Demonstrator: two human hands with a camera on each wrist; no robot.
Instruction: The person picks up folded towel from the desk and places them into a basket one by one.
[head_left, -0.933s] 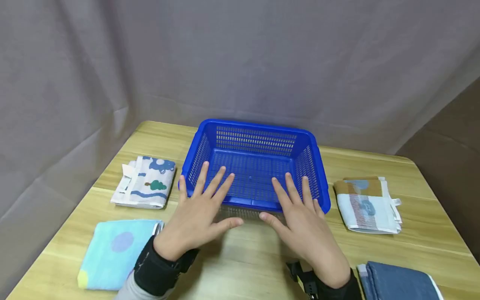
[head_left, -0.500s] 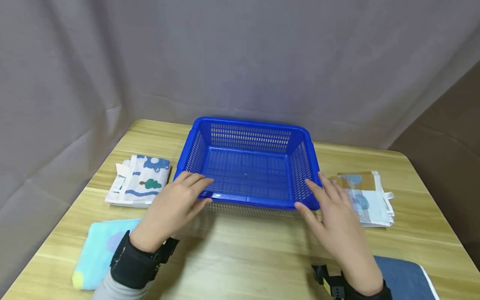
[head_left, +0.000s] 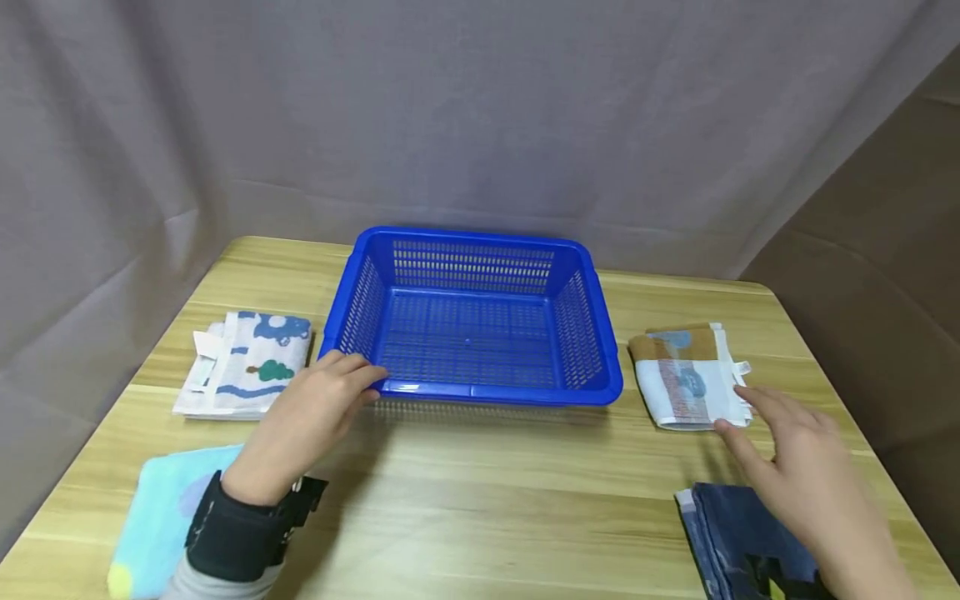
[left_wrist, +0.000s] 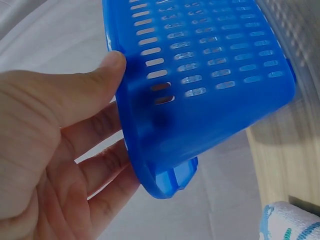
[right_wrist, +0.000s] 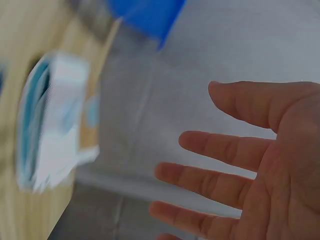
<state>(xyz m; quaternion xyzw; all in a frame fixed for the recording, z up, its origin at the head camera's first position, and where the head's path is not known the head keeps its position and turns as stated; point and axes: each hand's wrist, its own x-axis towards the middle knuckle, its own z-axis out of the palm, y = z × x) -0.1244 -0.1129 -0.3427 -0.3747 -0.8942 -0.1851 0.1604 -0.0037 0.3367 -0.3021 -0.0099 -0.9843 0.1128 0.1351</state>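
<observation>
A blue plastic basket with slotted walls stands at the back middle of the table, nothing inside it. At its near left corner my left hand grips the rim; the left wrist view has the thumb on the front wall and the fingers beyond the edge. My right hand is spread, holding nothing, off to the right. Its fingertips overlap the edge of a folded brown-and-white towel in the head view. Partly beneath that hand and wrist lies a folded navy towel.
Left of the basket is a folded white towel with a blue and green print. A folded light blue towel lies nearer, partly behind the left forearm. Grey cloth hangs along the back of the wooden table.
Both hands were spread over the basket's front. The left has moved to the near left corner and taken hold of the rim; the right has swung away rightward, past the basket's right corner.
</observation>
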